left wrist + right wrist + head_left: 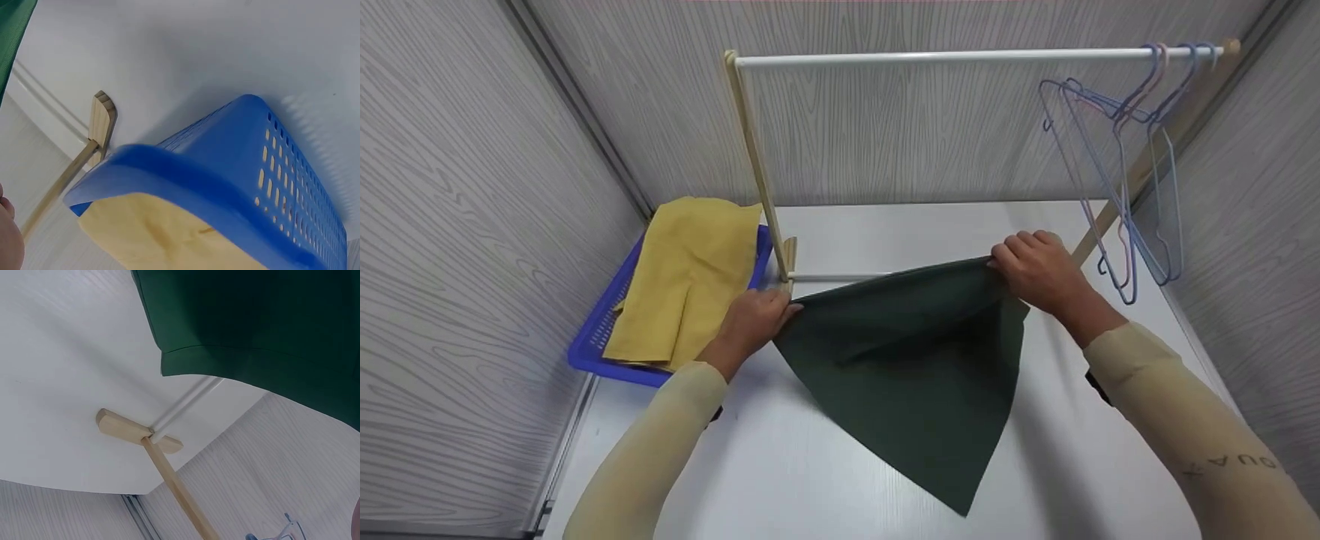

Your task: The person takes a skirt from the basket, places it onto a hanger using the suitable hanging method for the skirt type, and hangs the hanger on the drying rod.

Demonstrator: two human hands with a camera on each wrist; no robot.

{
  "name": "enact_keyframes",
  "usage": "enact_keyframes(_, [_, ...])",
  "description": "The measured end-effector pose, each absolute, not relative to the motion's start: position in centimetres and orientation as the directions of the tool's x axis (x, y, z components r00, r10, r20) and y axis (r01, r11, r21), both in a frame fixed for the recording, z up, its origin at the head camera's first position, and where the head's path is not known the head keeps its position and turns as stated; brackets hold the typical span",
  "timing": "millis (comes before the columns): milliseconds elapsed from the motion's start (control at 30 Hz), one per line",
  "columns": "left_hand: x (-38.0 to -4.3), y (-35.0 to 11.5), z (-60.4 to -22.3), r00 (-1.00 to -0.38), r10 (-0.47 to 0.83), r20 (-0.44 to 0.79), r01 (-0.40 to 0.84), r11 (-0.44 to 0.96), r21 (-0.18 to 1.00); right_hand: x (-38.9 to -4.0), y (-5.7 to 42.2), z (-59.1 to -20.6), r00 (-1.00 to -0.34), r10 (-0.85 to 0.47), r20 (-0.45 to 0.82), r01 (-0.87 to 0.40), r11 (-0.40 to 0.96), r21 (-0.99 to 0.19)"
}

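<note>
A dark green cloth (915,360) hangs stretched between both hands, its lower corner pointing down over the white table. My left hand (755,319) pinches its upper left corner, close to the rack's left leg. Up at the right, my right hand (1039,270) grips the other end of the top edge, fingers curled over the fabric. In the right wrist view the green cloth (253,337) shows a stitched hem. Only a sliver of the left hand (8,236) enters the left wrist view.
A blue basket (592,358) with folded yellow cloth (682,277) stands at the left. Behind the hands rises a rack with a white rail (960,56) and wooden legs (757,165). Several wire hangers (1125,187) hang at its right end. Grey wood-grain panels (457,225) enclose the table (840,465).
</note>
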State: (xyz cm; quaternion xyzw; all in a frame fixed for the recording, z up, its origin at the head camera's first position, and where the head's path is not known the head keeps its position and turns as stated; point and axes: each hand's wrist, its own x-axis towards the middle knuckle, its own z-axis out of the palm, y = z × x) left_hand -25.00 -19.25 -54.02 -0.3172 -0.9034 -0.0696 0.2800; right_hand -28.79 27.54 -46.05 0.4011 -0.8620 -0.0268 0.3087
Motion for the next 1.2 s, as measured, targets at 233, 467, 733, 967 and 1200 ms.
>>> enact_keyframes(233, [-25.1, -19.6, -53.5, -0.616, 0.573, 0.54, 0.622, 0.775, -0.113, -28.4, 28.3, -46.4, -0.513, -0.712, 0.48, -0.684, 0.677, 0.273])
enact_keyframes(467, [-25.0, -20.5, -53.2, -0.6, 0.601, 0.528, 0.629, 0.762, -0.153, -28.1, 29.3, -46.8, -0.52, -0.721, 0.458, -0.69, 0.67, 0.272])
enact_keyframes(733, [-25.3, -21.2, -53.0, -0.594, 0.615, 0.518, 0.62, 0.761, -0.191, -28.2, 30.2, -47.1, -0.51, -0.732, 0.452, -0.718, 0.651, 0.246])
enact_keyframes(967, [-25.7, -21.1, -52.5, -0.609, 0.598, 0.521, 0.591, 0.78, -0.204, -28.4, 30.8, -47.4, -0.505, -0.747, 0.433, -0.724, 0.64, 0.259])
enact_keyframes(1200, [-26.2, -20.9, -51.0, -0.643, 0.547, 0.536, 0.502, 0.83, -0.243, -28.6, 30.7, -47.0, -0.505, -0.739, 0.446, -0.735, 0.639, 0.227])
